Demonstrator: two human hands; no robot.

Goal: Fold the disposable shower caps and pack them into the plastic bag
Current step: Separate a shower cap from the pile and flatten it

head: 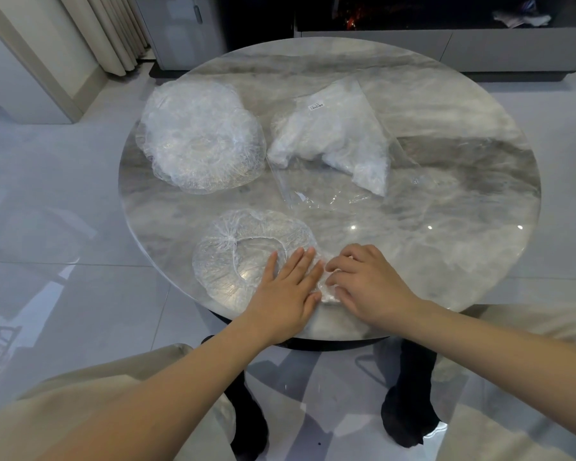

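Nearby, crinkled clear round shower cap [243,257] on glossy marble table [446,201].

Left hand [288,282] presses flat on a shower cap [240,257] near the counter [446,244] edge; right hand [363,281] pinches its gathered end.

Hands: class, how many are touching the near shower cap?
2. The left hand presses flat on the cap; the right hand grips its bunched right edge.
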